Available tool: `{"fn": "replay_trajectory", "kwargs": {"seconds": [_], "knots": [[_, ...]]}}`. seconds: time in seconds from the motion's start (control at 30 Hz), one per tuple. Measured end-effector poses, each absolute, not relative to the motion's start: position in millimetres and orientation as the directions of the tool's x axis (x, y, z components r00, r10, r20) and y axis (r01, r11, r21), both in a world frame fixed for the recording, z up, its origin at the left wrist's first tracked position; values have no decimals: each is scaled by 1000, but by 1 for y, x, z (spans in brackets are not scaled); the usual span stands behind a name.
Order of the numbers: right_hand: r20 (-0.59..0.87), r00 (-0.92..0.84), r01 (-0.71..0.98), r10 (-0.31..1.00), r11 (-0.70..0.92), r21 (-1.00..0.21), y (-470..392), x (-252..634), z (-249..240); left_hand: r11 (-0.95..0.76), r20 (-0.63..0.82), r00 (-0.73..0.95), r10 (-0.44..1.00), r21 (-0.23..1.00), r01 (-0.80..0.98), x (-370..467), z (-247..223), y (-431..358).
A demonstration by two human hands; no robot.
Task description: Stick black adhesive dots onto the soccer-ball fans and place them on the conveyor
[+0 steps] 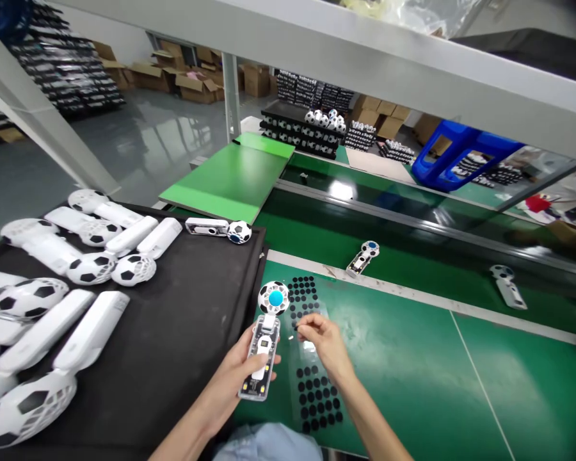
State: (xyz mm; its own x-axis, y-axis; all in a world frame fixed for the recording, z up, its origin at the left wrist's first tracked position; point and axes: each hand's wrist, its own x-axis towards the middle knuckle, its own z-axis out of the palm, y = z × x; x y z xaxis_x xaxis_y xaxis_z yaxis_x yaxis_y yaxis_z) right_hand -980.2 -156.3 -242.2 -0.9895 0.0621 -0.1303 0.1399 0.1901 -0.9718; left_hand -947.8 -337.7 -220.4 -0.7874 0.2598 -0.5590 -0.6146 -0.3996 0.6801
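My left hand is wrapped round the clear handle of a small device, whose round football-patterned head with a blue centre points away from me. Just to its right, my right hand is closed in a pinch over a sheet of black round stickers. Something small and dark shows at its fingertips, too small to name. Rows of black dots remain on the sheet above and below that hand. The sheet lies on the green work surface.
At left, a black tray holds several white football-headed devices. Another device lies on the green belt, with more further right. A grey metal beam crosses above. A blue plastic frame stands beyond the belt.
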Motion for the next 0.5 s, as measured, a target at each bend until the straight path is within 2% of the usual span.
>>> {"fn": "replay_trajectory", "kwargs": {"seconds": [0.1, 0.17, 0.37, 0.5], "knots": [[-130, -991, 125, -30, 126, -984, -178, -968, -213, -359, -525, -817, 238, 735, -576, -948, -223, -336], [-95, -994, 87, -57, 138, -987, -190, -961, -202, -337, -487, -844, 226, 774, -537, -948, -225, -335], [40, -993, -78, -111, 357, -931, -204, -949, -199, -243, -386, -895, 223, 867, -434, -947, -221, -334], [67, -991, -110, -112, 442, -890, -204, -948, -200, -180, -323, -929, 180, 918, -353, -948, -219, -334]]}}
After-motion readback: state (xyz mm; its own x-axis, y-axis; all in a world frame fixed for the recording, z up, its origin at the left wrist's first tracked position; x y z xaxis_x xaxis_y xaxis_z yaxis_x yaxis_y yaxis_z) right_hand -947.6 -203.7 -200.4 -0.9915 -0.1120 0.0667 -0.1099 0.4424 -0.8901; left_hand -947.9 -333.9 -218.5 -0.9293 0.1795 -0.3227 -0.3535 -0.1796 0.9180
